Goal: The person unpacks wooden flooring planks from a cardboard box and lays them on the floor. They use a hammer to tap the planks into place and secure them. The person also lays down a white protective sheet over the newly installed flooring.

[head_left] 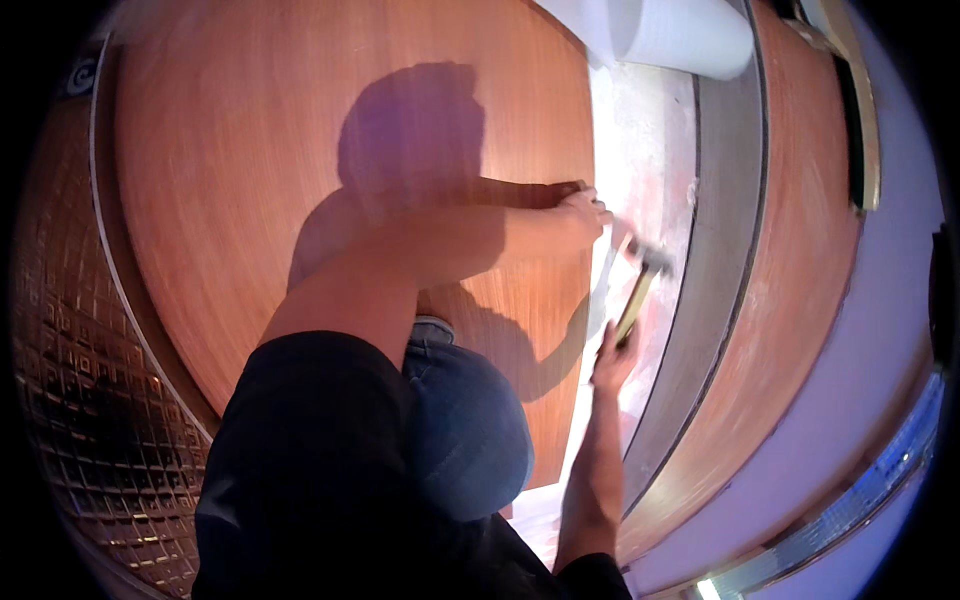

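My left hand (582, 216) is at the right edge of a large reddish-brown wood panel (230, 170), its fingers pinched together. Whatever they pinch, if anything, is too small and bright to make out. Lower and to the right, my right hand (614, 358) grips a hammer (638, 298) by its yellowish handle. The hammer's metal head points up, a short way to the right of my left fingertips, and looks slightly blurred. My knee in blue jeans (470, 435) rests on or over the panel.
A brightly lit whitish strip (650, 150) runs along the panel's right edge, beside a grey band (722, 200) and another wood board (800, 200). A white rounded object (690, 38) lies at the top. Dark patterned tiles (90, 400) stand at the left.
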Tool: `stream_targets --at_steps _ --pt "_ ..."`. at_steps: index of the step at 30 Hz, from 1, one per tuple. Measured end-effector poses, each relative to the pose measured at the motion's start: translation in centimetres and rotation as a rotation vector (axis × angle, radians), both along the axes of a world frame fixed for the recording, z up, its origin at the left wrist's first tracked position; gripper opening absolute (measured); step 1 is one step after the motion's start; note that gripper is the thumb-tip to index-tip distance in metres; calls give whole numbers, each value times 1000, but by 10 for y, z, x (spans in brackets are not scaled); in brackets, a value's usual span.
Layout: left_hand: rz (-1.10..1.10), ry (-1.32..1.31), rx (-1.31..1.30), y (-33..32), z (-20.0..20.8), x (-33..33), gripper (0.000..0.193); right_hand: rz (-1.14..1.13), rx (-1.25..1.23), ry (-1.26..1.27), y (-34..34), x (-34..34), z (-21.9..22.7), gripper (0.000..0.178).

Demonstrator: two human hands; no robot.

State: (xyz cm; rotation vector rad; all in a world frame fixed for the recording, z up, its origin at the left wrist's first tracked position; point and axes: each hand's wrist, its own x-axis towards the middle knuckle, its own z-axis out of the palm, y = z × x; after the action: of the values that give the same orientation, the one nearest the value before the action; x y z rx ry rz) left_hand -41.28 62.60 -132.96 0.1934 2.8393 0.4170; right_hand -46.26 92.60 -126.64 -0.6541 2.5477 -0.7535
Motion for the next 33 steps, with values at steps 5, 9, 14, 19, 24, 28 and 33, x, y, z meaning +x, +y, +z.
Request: stream_targets --at_steps 5,9,14,19,24,28,33 --pt "20 52 -62 -4 -6 -1 48 14 181 -163 129 132 21 50" --pt "-72 -48 -3 13 26 -4 66 28 248 -175 205 235 29 54" --pt "115 1 -120 27 24 4 69 156 416 -277 222 246 17 53" --pt "-90 68 -153 25 58 5 69 -215 200 -60 219 216 36 36" --pt "-188 43 -143 59 83 14 68 -535 466 151 317 141 16 36" --pt "-351 -5 -214 86 88 3 69 -440 692 141 394 130 -3 38" --pt "-418 -19 -195 102 84 -16 64 -406 794 12 433 103 -6 38"
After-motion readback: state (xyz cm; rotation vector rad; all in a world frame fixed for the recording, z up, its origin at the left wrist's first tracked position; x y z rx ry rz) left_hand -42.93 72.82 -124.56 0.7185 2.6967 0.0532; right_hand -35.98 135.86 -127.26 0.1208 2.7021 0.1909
